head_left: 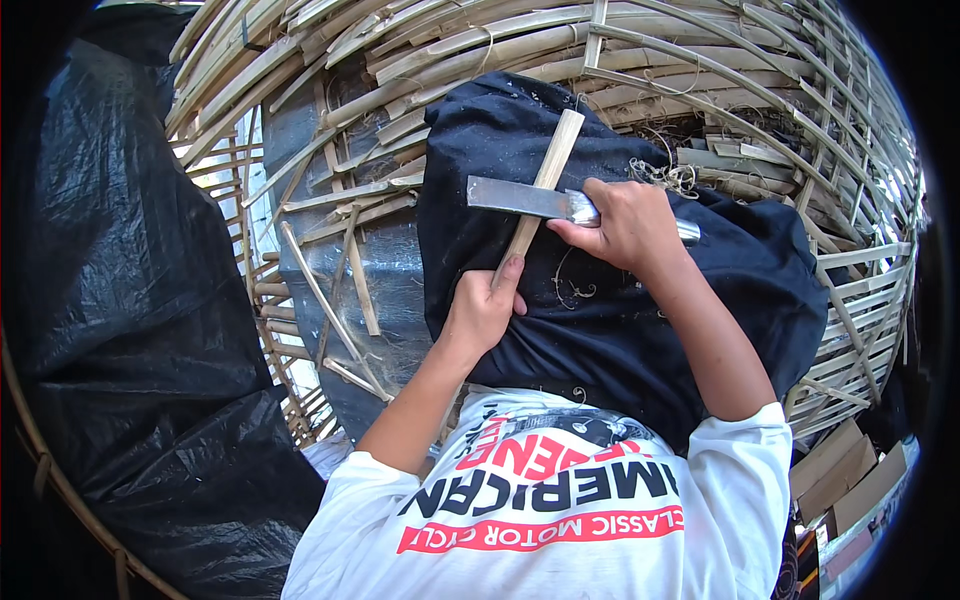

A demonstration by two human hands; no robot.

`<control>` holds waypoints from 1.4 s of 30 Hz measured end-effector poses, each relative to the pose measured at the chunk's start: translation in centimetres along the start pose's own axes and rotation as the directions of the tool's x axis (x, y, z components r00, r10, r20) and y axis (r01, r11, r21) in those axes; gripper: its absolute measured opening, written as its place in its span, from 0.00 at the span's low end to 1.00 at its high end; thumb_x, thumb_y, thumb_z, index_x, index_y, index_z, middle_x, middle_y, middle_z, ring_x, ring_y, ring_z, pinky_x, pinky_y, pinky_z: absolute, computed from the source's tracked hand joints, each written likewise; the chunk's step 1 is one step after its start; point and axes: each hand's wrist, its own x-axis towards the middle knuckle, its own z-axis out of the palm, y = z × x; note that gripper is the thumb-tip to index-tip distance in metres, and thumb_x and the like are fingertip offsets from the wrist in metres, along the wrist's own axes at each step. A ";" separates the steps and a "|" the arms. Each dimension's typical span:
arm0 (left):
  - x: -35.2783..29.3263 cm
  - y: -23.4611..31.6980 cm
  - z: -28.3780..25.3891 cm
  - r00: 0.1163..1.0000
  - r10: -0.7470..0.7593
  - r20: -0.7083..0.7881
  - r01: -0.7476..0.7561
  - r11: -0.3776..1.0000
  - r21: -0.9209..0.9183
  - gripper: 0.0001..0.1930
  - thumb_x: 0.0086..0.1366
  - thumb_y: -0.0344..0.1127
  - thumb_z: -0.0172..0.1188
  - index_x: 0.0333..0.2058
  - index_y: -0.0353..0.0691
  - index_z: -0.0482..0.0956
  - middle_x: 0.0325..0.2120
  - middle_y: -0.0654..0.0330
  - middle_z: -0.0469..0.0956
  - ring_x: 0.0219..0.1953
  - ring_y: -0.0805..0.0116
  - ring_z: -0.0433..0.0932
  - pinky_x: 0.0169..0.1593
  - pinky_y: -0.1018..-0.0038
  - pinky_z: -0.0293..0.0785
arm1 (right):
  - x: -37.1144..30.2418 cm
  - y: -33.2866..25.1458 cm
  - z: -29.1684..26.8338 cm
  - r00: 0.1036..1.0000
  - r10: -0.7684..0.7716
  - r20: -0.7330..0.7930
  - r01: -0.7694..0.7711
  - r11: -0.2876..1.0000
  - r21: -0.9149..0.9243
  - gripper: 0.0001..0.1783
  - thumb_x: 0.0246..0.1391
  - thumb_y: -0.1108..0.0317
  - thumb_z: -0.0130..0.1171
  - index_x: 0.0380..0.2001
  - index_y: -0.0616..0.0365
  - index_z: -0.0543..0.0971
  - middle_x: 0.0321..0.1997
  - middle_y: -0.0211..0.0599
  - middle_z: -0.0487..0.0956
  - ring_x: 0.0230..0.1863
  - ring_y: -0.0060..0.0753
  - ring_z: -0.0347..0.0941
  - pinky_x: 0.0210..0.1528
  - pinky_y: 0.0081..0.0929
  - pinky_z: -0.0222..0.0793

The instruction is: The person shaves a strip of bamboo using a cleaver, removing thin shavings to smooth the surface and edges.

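- The biggest thing I see is the woven bamboo frame (700, 60), a curved lattice of split strips that arches over the top and down the right side of my view.
- On the left I have a large sheet of black plastic (120, 300), crumpled and glossy, filling that side from top to bottom.
- Between plastic and lap lies a grey metal sheet (385, 290), with loose bamboo slats (345, 205) scattered across it.
- A dark blue cloth (600, 330) is draped over my lap in the middle, with thin pale shavings (575, 290) curled on it.
- My white printed shirt (560, 510) fills the bottom edge; both bare forearms rise from it.
- Flat cardboard pieces (850, 470) sit at the lower right.
- My right hand (625, 225) is closed around the handle of a flat-bladed knife (520, 197), the blade pointing left and lying across the stick.
- My left hand (483, 310) is closed on the lower end of a bamboo stick (545, 180), thumb pressed along it.
- That stick rests on the cloth, slanting up and to the right, and the blade crosses it at about mid-length, touching it.
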 end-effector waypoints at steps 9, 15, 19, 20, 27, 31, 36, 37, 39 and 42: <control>-0.1 0.1 0.3 0.998 0.053 -0.034 -0.054 0.998 -0.024 0.37 0.71 0.61 0.47 0.16 0.30 0.78 0.10 0.59 0.73 0.15 0.74 0.71 0.22 0.75 0.65 | 0.5 -0.1 -0.4 0.998 0.055 -0.033 -0.057 0.997 -0.059 0.39 0.46 0.28 0.57 0.18 0.60 0.76 0.15 0.48 0.77 0.21 0.51 0.78 0.25 0.41 0.74; -0.6 0.3 0.7 0.989 0.107 -0.103 -0.104 0.994 0.035 0.35 0.71 0.59 0.48 0.17 0.31 0.78 0.10 0.58 0.73 0.16 0.71 0.73 0.24 0.71 0.66 | 0.2 -0.3 -0.6 0.997 -0.048 0.066 0.055 0.993 -0.100 0.40 0.46 0.25 0.55 0.17 0.59 0.77 0.13 0.46 0.76 0.18 0.49 0.78 0.22 0.39 0.73; -1.1 0.3 1.0 0.986 0.117 -0.121 -0.104 0.988 0.112 0.35 0.71 0.58 0.48 0.17 0.31 0.78 0.10 0.56 0.73 0.17 0.67 0.75 0.25 0.70 0.68 | -0.1 -0.5 -1.1 0.999 0.023 -0.023 -0.025 0.996 -0.082 0.39 0.47 0.28 0.56 0.17 0.60 0.77 0.13 0.47 0.76 0.18 0.51 0.77 0.23 0.39 0.74; -1.1 0.2 1.1 0.984 0.124 -0.125 -0.108 0.986 0.130 0.35 0.71 0.58 0.48 0.17 0.31 0.78 0.10 0.55 0.73 0.17 0.67 0.75 0.25 0.70 0.68 | -0.7 -1.2 -0.8 0.999 0.034 -0.039 -0.036 0.998 -0.047 0.39 0.47 0.28 0.57 0.18 0.60 0.77 0.13 0.47 0.76 0.18 0.51 0.77 0.23 0.39 0.74; -0.9 0.9 1.2 0.984 0.133 -0.119 -0.118 0.985 0.126 0.34 0.71 0.58 0.47 0.18 0.31 0.79 0.11 0.54 0.73 0.17 0.65 0.76 0.25 0.68 0.68 | -1.2 -0.7 0.8 1.000 -0.020 -0.006 0.020 0.996 -0.092 0.40 0.46 0.25 0.55 0.17 0.58 0.75 0.13 0.45 0.76 0.17 0.46 0.78 0.21 0.36 0.73; -1.3 -0.1 1.4 0.970 0.179 -0.166 -0.150 0.973 0.173 0.35 0.72 0.58 0.47 0.18 0.30 0.78 0.10 0.55 0.73 0.17 0.68 0.75 0.25 0.70 0.67 | -0.8 -0.6 -0.3 0.999 -0.032 0.018 0.033 0.993 -0.116 0.39 0.46 0.26 0.56 0.17 0.58 0.75 0.14 0.45 0.77 0.18 0.47 0.78 0.20 0.37 0.73; -1.2 0.4 1.6 0.971 0.169 -0.168 -0.145 0.979 0.145 0.33 0.72 0.54 0.47 0.18 0.29 0.77 0.10 0.50 0.73 0.16 0.56 0.78 0.24 0.66 0.70 | -0.2 0.0 0.2 0.991 0.043 -0.126 -0.055 0.995 -0.086 0.37 0.47 0.29 0.57 0.18 0.59 0.76 0.14 0.46 0.77 0.20 0.49 0.79 0.22 0.39 0.74; -1.5 0.3 1.6 0.967 0.185 -0.175 -0.157 0.974 0.164 0.34 0.72 0.55 0.47 0.17 0.29 0.77 0.09 0.50 0.72 0.16 0.58 0.78 0.24 0.66 0.70 | -0.6 -0.9 0.3 0.997 0.062 -0.043 -0.064 0.996 -0.054 0.38 0.47 0.28 0.57 0.19 0.59 0.76 0.14 0.46 0.76 0.19 0.48 0.79 0.22 0.40 0.74; -1.1 0.7 1.4 0.976 0.152 -0.155 -0.124 0.976 0.178 0.35 0.72 0.57 0.47 0.17 0.29 0.77 0.10 0.54 0.72 0.17 0.65 0.75 0.24 0.69 0.68 | -0.3 -0.4 0.5 0.998 -0.048 -0.026 0.046 0.995 -0.092 0.39 0.46 0.26 0.55 0.19 0.59 0.77 0.14 0.46 0.76 0.19 0.48 0.78 0.22 0.40 0.73; -1.0 0.8 1.1 0.985 0.105 -0.135 -0.085 0.985 0.151 0.35 0.72 0.57 0.47 0.17 0.30 0.77 0.10 0.56 0.72 0.17 0.69 0.73 0.24 0.70 0.66 | 1.8 1.8 -0.1 0.995 0.053 -0.081 -0.062 0.991 -0.116 0.41 0.46 0.25 0.54 0.19 0.59 0.78 0.15 0.47 0.77 0.20 0.50 0.78 0.22 0.40 0.74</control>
